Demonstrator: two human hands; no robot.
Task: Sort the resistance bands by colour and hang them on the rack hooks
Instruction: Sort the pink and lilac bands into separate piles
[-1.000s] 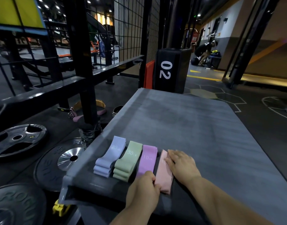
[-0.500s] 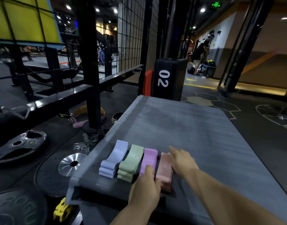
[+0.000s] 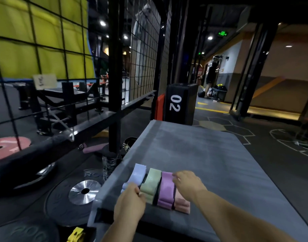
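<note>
Four folded resistance bands lie side by side near the front left corner of a grey padded platform (image 3: 202,151): lavender band (image 3: 138,172), green band (image 3: 152,182), purple band (image 3: 166,191), pink band (image 3: 182,205). My left hand (image 3: 129,203) covers the near end of the lavender band, its thumb against the green one; its fingers are hidden. My right hand (image 3: 188,184) lies flat over the far part of the pink band, fingertips at the purple band's far edge.
A black rack upright (image 3: 114,84) with wire mesh (image 3: 146,67) stands left of the platform. Weight plates (image 3: 76,194) lie on the floor below it. A black box marked 02 (image 3: 181,103) stands beyond the platform. A person (image 3: 212,74) stands far back.
My left hand has shifted left from the purple band's near end to the lavender band's. My right hand has slid slightly left, toward the purple band. The camera has tilted up.
</note>
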